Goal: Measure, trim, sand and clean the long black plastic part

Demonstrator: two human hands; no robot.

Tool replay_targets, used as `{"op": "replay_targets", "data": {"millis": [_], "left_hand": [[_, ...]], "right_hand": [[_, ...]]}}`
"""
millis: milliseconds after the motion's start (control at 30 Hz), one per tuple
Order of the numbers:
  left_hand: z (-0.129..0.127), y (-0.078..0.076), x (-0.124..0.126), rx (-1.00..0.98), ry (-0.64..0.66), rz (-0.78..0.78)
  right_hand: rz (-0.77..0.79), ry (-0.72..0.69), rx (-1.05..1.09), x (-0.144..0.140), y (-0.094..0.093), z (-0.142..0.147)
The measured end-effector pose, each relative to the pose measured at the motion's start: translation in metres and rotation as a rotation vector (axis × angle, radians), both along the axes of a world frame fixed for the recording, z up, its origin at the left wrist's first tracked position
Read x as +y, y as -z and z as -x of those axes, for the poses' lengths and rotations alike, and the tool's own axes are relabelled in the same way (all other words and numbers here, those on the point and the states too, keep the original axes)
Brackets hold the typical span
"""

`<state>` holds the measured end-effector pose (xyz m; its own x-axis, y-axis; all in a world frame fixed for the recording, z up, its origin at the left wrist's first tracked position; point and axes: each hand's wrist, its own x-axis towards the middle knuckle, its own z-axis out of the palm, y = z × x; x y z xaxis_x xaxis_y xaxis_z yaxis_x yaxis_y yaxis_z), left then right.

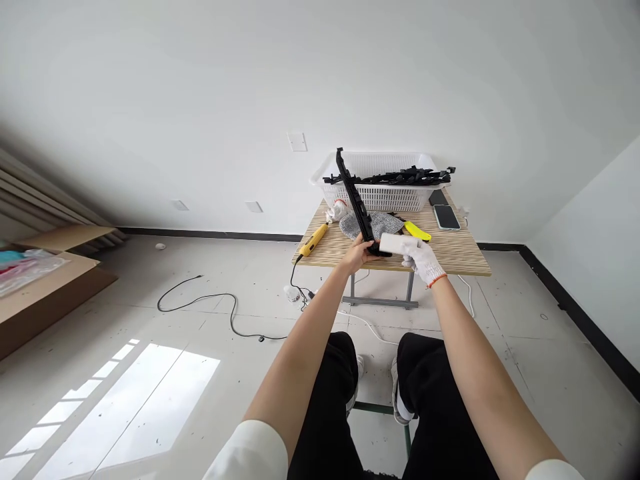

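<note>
- Over the near edge of the surface (pixel 450 257), your two hands meet around one long black plastic strip (pixel 356 200).
- Your left hand (pixel 356 253) is bare and clenched around the strip's lower end, holding it so it slants up and away toward the basket.
- Your right hand (pixel 424 260) wears a white glove and grips a small white block (pixel 393 244), pressed against the strip's lower end just beside your left hand.
- Beyond your hands, a grey cloth (pixel 383 223) lies on the surface, with a yellow object (pixel 417 231) touching its right side.
- A yellow tool (pixel 314 240) with a black cord lies near the left edge, well apart from your left hand.
- At the back stands a white basket (pixel 385 197); more black strips (pixel 400 177) lie across its rim, and the upper end of your strip crosses in front of them.
- A phone (pixel 447 217) lies flat to the right of the basket.
</note>
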<state>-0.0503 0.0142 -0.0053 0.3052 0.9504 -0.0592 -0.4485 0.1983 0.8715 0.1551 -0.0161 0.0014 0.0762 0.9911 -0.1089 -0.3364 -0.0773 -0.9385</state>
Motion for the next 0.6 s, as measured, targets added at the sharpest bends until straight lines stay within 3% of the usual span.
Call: {"op": "replay_targets", "data": {"millis": [200,467,600], "left_hand": [[0.0027,0.0036,0.0024,0.022,0.043,-0.045],[-0.0017,0.0079,0.0058,0.056,-0.023,-0.062],[-0.0047,0.0091,0.0071,0.092,-0.056,-0.085]], "right_hand": [[-0.026,0.016,0.058,0.0010,0.0003,-0.0017],[-0.051,0.128,0.114,0.0066,0.0015,0.0033],[-0.037,0.110,0.131,0.0096,0.0040,0.0067]]}}
